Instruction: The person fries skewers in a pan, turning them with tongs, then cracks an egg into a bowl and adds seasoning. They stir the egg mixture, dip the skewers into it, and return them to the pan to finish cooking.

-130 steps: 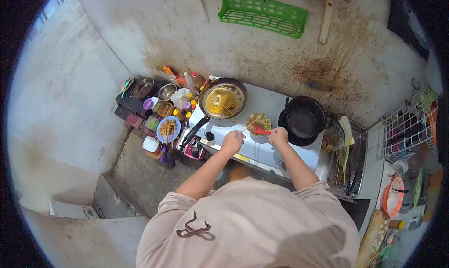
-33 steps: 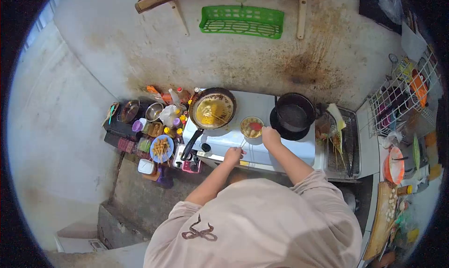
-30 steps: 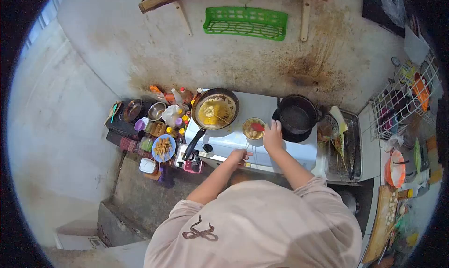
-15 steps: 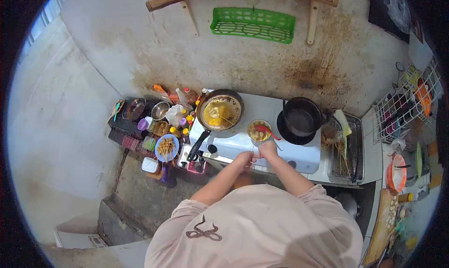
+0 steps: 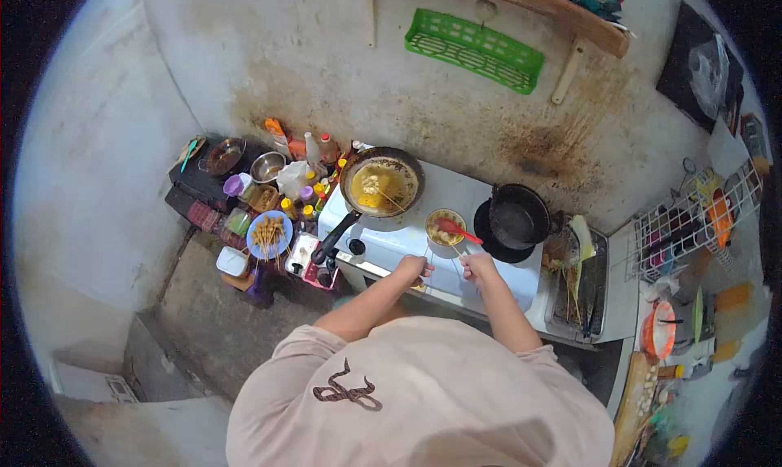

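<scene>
My left hand (image 5: pixel 414 266) is closed in front of the stove's front edge; what it holds, if anything, is too small to name. To its right my right hand (image 5: pixel 478 268) is closed on the thin handle of a utensil that reaches toward a small bowl (image 5: pixel 438 235). In that bowl lies a red spoon (image 5: pixel 458 230). A frying pan (image 5: pixel 411 174) with yellow food (image 5: pixel 376 190) in oil and a thin stick sits on the stove (image 5: pixel 444 182), its black handle pointing down-left.
A black pot (image 5: pixel 521 214) stands on the right burner. Left of the stove are a blue plate of skewers (image 5: pixel 270 235), bottles and a steel bowl (image 5: pixel 269 167). A metal tray (image 5: pixel 599 284) and a wire rack (image 5: pixel 692 222) are at the right.
The view has shifted and tilted. My hands, close together before, are now farther apart, with the right one beside a thin handle near the bowl.
</scene>
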The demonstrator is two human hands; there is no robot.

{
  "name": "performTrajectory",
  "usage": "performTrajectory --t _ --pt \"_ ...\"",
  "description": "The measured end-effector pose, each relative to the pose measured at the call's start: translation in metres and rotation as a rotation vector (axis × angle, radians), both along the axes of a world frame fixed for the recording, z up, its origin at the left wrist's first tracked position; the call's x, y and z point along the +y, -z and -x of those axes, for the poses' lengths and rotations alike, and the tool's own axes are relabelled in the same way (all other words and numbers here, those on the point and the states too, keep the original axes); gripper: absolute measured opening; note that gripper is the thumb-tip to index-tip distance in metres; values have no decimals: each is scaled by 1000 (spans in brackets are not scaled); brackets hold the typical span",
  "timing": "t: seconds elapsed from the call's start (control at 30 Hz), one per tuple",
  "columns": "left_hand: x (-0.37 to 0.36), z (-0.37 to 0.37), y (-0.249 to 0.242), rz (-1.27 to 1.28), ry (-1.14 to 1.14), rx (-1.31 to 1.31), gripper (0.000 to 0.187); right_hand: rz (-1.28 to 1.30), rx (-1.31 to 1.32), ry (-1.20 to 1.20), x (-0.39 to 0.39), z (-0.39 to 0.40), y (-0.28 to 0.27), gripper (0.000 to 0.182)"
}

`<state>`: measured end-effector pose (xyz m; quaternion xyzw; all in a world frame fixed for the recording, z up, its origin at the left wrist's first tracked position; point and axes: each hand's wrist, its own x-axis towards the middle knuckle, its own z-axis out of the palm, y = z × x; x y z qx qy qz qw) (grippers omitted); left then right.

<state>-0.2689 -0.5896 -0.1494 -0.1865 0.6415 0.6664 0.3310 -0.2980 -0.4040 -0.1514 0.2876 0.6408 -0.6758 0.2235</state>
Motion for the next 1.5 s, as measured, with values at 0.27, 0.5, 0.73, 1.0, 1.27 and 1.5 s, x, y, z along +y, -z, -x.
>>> performTrajectory --t 0.27,0.5,0.73,1.0,1.27,1.5 --pt "1 6 14 56 172 19 42 104 62 49 8 -35 -24 11" --pt "-17 -11 22 22 152 27 60 199 83 50 11 -36 -6 16" --pt "-86 -67 45 -10 -12 120 41 -282 370 -224 -13 -6 -11 12" --pt "-156 -134 100 -184 -251 -160 33 -1026 898 -636 -111 72 -28 14" --pt "-212 -188 91 -65 -328 -244 30 -1197 806 -658 -161 125 -17 19" --pt "-233 -227 111 -147 -483 -273 30 -1159 777 -599 -183 154 1 19"
